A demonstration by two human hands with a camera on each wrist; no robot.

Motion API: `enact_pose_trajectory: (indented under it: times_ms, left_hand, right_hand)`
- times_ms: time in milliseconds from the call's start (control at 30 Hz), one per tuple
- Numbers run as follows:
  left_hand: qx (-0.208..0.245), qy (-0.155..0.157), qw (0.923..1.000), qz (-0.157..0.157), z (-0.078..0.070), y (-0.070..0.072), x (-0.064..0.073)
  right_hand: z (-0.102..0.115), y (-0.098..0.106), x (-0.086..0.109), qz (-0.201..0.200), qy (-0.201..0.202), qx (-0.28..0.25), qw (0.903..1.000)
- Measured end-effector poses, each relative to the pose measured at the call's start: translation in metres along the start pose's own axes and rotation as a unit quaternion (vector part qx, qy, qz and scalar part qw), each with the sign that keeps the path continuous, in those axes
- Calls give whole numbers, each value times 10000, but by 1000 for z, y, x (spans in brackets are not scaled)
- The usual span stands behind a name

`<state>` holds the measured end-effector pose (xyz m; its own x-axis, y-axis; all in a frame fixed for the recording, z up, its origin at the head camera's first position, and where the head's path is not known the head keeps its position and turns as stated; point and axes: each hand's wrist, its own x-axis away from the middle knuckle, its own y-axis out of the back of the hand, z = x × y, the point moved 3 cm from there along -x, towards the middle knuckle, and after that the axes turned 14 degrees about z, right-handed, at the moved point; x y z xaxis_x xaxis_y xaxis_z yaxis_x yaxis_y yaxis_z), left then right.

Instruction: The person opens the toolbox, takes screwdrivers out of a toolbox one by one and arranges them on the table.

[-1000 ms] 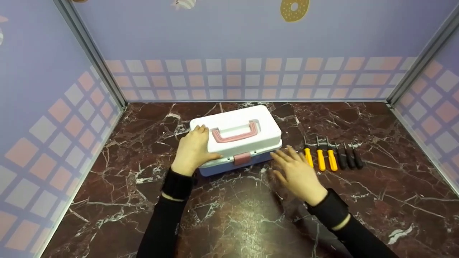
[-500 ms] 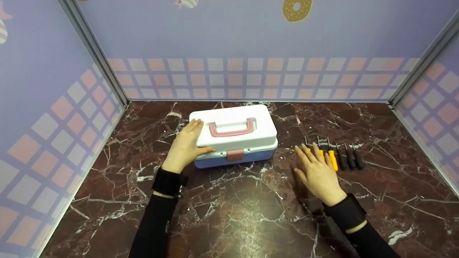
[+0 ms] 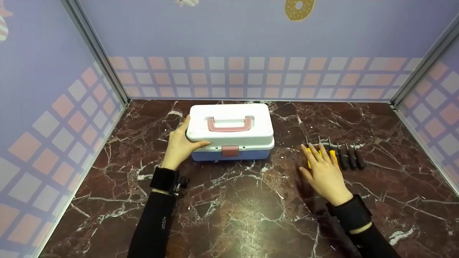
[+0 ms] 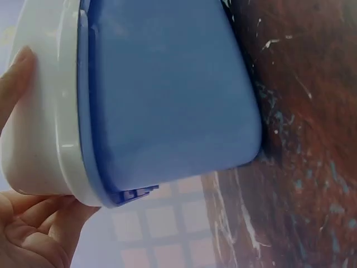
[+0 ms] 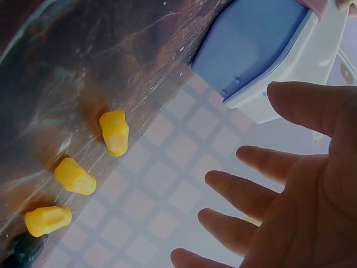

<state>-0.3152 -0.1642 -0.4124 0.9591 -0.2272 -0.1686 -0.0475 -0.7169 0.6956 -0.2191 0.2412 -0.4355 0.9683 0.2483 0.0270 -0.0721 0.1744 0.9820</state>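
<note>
A toolbox (image 3: 230, 154) with a white lid, pink handle and pink latch stands closed near the middle of the table. My left hand (image 3: 179, 143) grips the left end of its lid, thumb along the front and fingers round the side. The left wrist view shows that thumb against the lid (image 4: 47, 111), with the other fingers bent behind it. Over the yellow-handled screwdrivers (image 3: 309, 157) my right hand (image 3: 326, 175) is spread, fingers straight. It partly covers them in the head view. In the right wrist view the hand holds nothing and is apart from the yellow handles (image 5: 75, 176).
Several screwdrivers lie in a row on the marbled table (image 3: 244, 208); black-handled ones (image 3: 351, 159) make up its right end. Purple panels with a checked band (image 3: 251, 77) enclose the table at the back and both sides.
The toolbox has turned and shifted slightly left and back, its front now squarer to me. My left hand stayed on its end. My right hand left its right side and moved right, over the screwdrivers.
</note>
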Motion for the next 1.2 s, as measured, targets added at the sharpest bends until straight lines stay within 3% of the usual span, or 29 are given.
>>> enact_pose_trajectory:
  times_ms: [167,300,500,1200]
  left_hand:
    - [173,-113,9998,-29,4,5,-1]
    - [224,22,9997,-11,12,15,-1]
    - [41,352,9994,19,28,34,-3]
    - [-454,531,9960,552,67,90,-31]
  right_hand:
    - [-2,0,2,57,32,-40,10000]
    - [-4,0,3,36,28,-97,9999]
    - [-6,2,4,41,25,-141,9999]
    - [-21,4,7,258,-240,-275,9990]
